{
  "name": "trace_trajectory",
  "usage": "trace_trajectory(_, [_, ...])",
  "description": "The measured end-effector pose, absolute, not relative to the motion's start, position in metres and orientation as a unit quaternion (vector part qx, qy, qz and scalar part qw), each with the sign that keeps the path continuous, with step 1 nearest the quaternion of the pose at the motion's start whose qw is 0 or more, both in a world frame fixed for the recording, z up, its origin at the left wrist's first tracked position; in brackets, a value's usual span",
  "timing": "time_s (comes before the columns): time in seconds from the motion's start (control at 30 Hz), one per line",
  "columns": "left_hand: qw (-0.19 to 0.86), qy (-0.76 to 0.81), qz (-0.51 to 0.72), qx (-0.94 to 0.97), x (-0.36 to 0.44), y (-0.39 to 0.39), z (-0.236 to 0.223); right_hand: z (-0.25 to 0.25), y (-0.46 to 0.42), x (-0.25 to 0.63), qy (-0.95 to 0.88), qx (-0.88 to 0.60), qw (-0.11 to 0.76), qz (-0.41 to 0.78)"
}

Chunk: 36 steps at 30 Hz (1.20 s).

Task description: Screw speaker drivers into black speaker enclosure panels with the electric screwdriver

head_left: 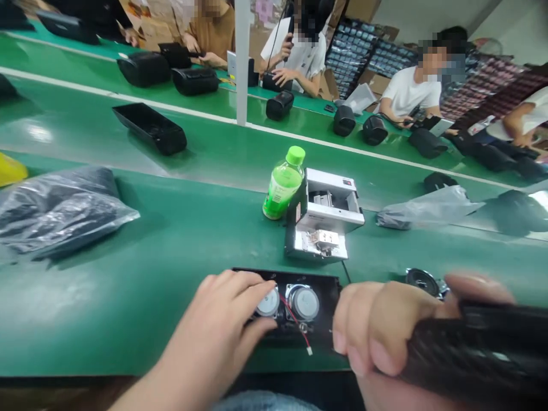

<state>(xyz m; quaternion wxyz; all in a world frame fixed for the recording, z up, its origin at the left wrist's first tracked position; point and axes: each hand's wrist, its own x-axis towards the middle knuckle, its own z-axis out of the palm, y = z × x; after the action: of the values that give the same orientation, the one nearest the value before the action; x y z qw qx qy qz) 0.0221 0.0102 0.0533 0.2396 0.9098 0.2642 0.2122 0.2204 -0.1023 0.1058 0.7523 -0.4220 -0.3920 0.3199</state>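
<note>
Though partly hidden, left speaker (269,304)

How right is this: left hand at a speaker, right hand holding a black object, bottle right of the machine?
One slip: the head view shows the bottle left of the machine. The left hand is at a speaker; the right hand holds a black object.

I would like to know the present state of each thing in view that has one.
Left hand: fingers and thumb around the left speaker.
Right hand: closed around a black handle.
Right speaker: back facing up in the black panel.
Red wire: white connector unplugged.
Bottle: upright, capped.
White-and-black device: standing; on or off, cannot tell.
Left plastic bag: filled.
Black housing: hollow side up.
</note>
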Motion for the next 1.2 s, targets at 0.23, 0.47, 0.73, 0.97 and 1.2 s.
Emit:
trace_trajectory(0.23, [0.217,0.27,0.046,0.937,0.031,0.028,0.051,0.087,-0.082,0.203,-0.405,-0.402,0.767,0.292])
trace_trajectory(0.47, [0.227,0.264,0.041,0.937,0.036,0.032,0.046,0.078,-0.076,0.201,-0.414,-0.401,0.761,0.297])
trace_trajectory(0.73, [0.23,0.259,0.03,0.938,0.036,0.033,0.044,0.07,-0.074,0.199,-0.415,-0.425,0.75,0.291])
trace_trajectory(0.97, [0.234,0.255,0.041,0.937,0.035,0.032,0.042,0.071,-0.075,0.195,-0.454,-0.431,0.724,0.289])
trace_trajectory(1.2, [0.225,0.249,0.068,0.94,0.033,0.029,0.038,0.082,-0.08,0.195,-0.488,-0.449,0.652,0.367])
